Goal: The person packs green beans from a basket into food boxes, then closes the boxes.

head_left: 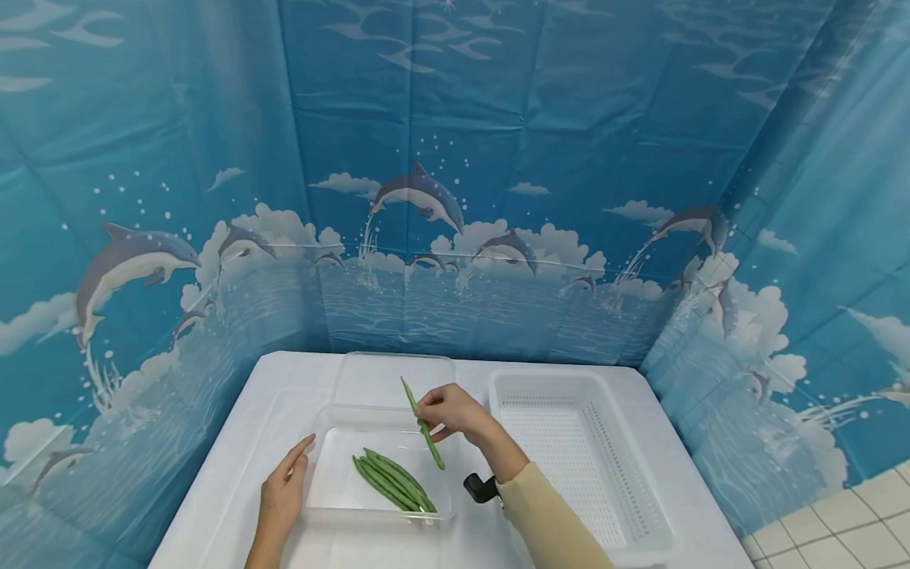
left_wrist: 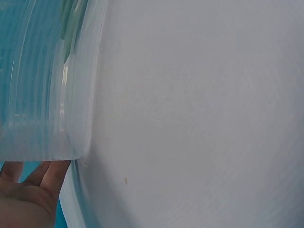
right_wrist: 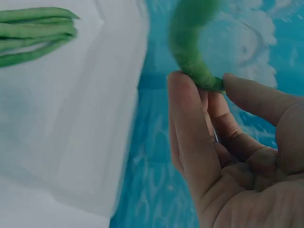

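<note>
A single green bean (head_left: 435, 452) is pinched between the thumb and fingers of my right hand (head_left: 455, 415), over the right side of a clear plastic container (head_left: 380, 517). In the right wrist view the thumb and fingertips sit at one end of the curved bean (right_wrist: 190, 42). Several more green beans (head_left: 394, 480) lie in a bundle on the container's floor, toward its near right corner. My left hand (head_left: 283, 490) is at the container's left side, fingers extended. From the left wrist view, its fingertips meet the container's wall (left_wrist: 42, 142).
To the right stands a white perforated basket (head_left: 654, 506). A clear, thin-rimmed piece (head_left: 395, 356) lies behind the container on the white-covered table (head_left: 235, 474). A black device (head_left: 479, 488) sits at my right wrist. Blue dolphin-print curtains (head_left: 498, 308) enclose the table's back and sides.
</note>
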`<state>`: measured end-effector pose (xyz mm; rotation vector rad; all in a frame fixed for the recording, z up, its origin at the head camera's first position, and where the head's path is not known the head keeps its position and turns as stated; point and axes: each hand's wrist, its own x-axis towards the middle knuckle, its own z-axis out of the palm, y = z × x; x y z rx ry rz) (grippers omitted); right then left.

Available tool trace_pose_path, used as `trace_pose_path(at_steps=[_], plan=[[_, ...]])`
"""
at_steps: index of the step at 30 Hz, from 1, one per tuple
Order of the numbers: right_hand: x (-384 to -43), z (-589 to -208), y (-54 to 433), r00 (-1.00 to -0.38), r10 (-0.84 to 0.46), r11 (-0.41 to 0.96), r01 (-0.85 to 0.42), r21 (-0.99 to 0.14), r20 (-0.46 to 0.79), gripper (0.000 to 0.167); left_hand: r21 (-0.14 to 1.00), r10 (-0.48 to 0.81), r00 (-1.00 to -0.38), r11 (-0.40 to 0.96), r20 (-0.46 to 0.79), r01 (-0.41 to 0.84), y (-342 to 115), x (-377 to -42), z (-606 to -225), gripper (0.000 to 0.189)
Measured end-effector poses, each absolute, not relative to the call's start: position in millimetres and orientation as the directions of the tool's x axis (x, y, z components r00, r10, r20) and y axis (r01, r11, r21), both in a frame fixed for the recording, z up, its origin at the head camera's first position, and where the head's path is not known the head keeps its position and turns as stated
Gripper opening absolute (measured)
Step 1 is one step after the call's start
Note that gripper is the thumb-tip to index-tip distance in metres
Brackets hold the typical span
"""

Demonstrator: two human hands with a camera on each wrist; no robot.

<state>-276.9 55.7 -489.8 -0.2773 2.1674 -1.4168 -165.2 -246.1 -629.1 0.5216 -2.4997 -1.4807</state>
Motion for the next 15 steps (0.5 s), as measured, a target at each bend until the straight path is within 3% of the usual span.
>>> trace_pose_path(at_steps=[6, 15], plan=[[-265, -520, 13, -0.818, -0.469, 0.520, 0.048, -0.853, -0.332, 0.011, 0.872, -0.398, -0.917, 0.439, -0.026, -0.215, -246, -165, -628, 0.043], [-253, -548, -22, -0.839, -0.441, 0.706, -0.106, -0.700, -0.318, 0.011, 0.876, -0.388, -0.921, 0.431, -0.035, -0.215, -246, -165, -627, 0.043]])
